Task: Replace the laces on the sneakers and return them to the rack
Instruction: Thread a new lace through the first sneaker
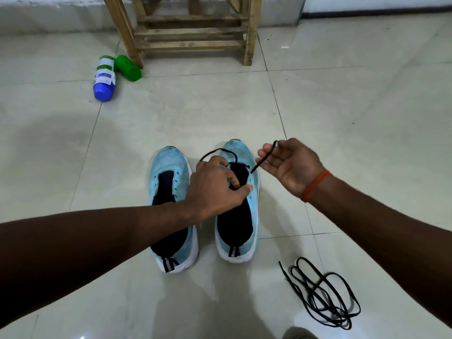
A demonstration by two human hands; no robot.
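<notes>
Right hand [293, 165] pinches the lace [261, 161] tip, fingers [278, 152] curled round it. Left hand [215, 187] grips the eyelet edge of the sneaker on the right [241, 149], on the floor beside its pair [171, 162] (lacing barely started, I'd say). Risks: tip slips from the pinch, or a hard pull drags the other end out. 2nd lace [320, 297] lies near.

Light-blue left sneaker [171, 172] and right sneaker [244, 216] stand together on the floor [342, 106], toes toward the wooden rack [193, 33]. A black lace [263, 159] threads the right's front eyelets; a spare lace [322, 297] lies tangled beside its heel.
</notes>
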